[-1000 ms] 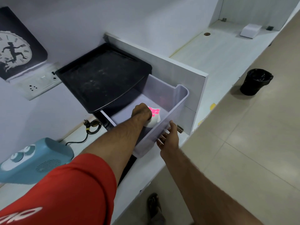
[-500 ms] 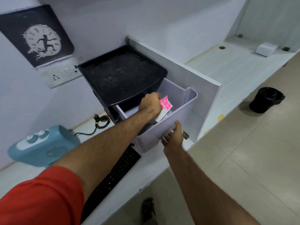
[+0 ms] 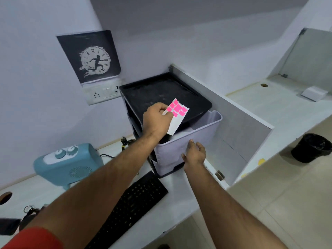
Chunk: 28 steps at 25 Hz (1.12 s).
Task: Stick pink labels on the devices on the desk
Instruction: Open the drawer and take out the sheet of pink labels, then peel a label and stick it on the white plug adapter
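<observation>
Both hands are at the drawer unit: the left hand (image 3: 156, 119) is raised above the open drawer (image 3: 186, 141) with a label sheet (image 3: 175, 115) pinched between thumb and fingers at its left edge, while the right hand (image 3: 195, 153) is laid with fingers relaxed against the drawer's pale front, nothing gripped. Biggest of the devices on the desk (image 3: 179, 193), the blue heater (image 3: 69, 164) is parked at the left, and the black keyboard (image 3: 133, 207) is stretched toward the near edge, both well apart from the sheet. Now the sheet itself: thin white backing paper, judged very light and floppy, its free end seen drooping below the hand, so an edge pinch is enough. Smallest of all, the pink labels (image 3: 177, 109) are clustered on its upper part; each is probably best lifted by a corner, since something so thin could curl or stick to itself
</observation>
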{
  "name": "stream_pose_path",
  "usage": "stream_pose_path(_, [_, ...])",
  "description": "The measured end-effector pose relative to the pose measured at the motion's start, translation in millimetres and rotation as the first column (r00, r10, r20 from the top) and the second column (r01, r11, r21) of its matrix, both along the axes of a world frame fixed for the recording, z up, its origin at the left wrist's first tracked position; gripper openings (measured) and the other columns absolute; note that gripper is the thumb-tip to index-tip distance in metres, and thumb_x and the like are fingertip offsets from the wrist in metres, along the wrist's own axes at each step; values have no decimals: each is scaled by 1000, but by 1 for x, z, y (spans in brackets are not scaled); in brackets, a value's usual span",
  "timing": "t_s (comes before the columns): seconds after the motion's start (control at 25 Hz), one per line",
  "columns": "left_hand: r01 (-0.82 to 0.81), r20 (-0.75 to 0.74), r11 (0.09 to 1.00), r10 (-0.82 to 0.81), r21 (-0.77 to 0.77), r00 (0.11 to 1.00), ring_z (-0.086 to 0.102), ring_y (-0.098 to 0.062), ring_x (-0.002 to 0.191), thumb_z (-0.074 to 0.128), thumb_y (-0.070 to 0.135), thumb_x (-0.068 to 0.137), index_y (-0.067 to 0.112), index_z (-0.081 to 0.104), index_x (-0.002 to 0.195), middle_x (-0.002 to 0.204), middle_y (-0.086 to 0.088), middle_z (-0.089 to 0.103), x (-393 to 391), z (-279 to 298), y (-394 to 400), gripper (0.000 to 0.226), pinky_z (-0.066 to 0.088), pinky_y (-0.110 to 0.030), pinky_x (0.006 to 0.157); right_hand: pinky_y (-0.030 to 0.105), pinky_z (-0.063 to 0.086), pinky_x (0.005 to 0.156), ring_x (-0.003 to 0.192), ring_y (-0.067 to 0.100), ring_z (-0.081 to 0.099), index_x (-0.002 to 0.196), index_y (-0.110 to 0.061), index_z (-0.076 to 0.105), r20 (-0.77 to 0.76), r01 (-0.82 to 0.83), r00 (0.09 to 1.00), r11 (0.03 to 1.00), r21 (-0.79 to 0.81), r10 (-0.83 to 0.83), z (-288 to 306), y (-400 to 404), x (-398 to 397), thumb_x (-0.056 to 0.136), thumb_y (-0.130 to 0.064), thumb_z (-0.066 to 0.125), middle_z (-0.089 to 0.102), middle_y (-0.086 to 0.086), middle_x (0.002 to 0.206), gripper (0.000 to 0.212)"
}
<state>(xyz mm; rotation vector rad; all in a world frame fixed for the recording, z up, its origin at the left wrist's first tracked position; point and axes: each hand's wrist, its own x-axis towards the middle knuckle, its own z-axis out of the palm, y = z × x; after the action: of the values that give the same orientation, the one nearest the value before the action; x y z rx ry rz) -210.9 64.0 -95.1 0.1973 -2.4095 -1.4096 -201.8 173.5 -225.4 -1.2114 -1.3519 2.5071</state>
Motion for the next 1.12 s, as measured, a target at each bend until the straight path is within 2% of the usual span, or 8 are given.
stream_pose_path(0.08, [-9, 64, 990, 0, 144, 998, 68, -11, 77, 65, 17, 84, 20, 66, 80, 82, 6, 70, -9, -5, -13, 5, 53, -25, 59, 34, 59, 68, 100, 25, 57, 135, -24, 55, 1, -2, 1000, 1000, -2, 2, 5, -11, -15, 94, -24, 69, 55, 5, 128, 44])
stream_pose_path(0.16, [-30, 130, 968, -3, 248, 991, 72, -15, 77, 66, 18, 85, 21, 66, 77, 82, 2, 73, -14, -8, -24, 8, 61, -35, 63, 27, 52, 51, 77, 19, 55, 143, -26, 50, -6, -34, 999, 999, -21, 34, 7, -23, -29, 95, -19, 67, 63, 10, 113, 51])
stream_pose_path(0.24, [-34, 144, 962, -6, 272, 989, 72, -15, 75, 66, 19, 84, 21, 66, 75, 80, 1, 74, -21, -10, -35, 10, 62, -39, 66, 25, 49, 47, 67, 17, 52, 148, -26, 44, -13, -56, 998, 997, -54, 55, 11, -34, -40, 95, -12, 65, 63, 10, 104, 58])
stream_pose_path(0.44, [-41, 146, 963, 2, 267, 989, 71, -16, 77, 67, 19, 83, 20, 66, 73, 78, 3, 73, -23, -11, -48, 10, 61, -37, 70, 27, 55, 58, 65, 17, 51, 144, -24, 48, -20, -44, 999, 999, -9, 44, 11, -41, -43, 95, -9, 64, 61, 9, 90, 53])
stream_pose_path(0.6, [-65, 176, 964, 19, 257, 984, 70, -15, 80, 67, 21, 81, 19, 67, 71, 81, 4, 72, -6, -17, -53, 10, 61, -36, 73, 24, 44, 46, 52, 15, 41, 115, -14, 57, -37, -94, 995, 995, -25, 93, 11, -48, -24, 96, -12, 60, 49, 4, 67, 19])
stream_pose_path(0.8, [-129, 180, 955, 82, 266, 980, 63, -12, 71, 65, 16, 83, 18, 64, 68, 76, 5, 67, 61, -22, -59, 15, 48, -26, 57, 25, 51, 60, 67, 13, 58, 103, -14, 66, -72, -263, 962, 965, -7, 262, 22, -64, 40, 97, -25, 59, 63, 2, 84, 15])
stream_pose_path(0.96, [-303, 259, 924, 241, 234, 935, 54, -8, 58, 66, 17, 82, 20, 61, 64, 66, 6, 62, 155, -46, -86, 19, 42, -22, 52, 31, 55, 77, 89, 18, 70, 104, -16, 69, -240, -523, 837, 848, -86, 492, 24, -87, 125, 100, -41, 50, 76, 3, 97, 32])
stream_pose_path(1.12, [-453, 343, 844, 351, 288, 871, 56, -12, 56, 69, 14, 80, 12, 65, 70, 66, -1, 64, 261, -76, -137, 11, 45, -22, 52, 37, 57, 77, 85, 20, 73, 111, -13, 70, -304, -756, 634, 653, -50, 711, 21, -136, 214, 101, -41, 51, 77, 9, 100, 35])
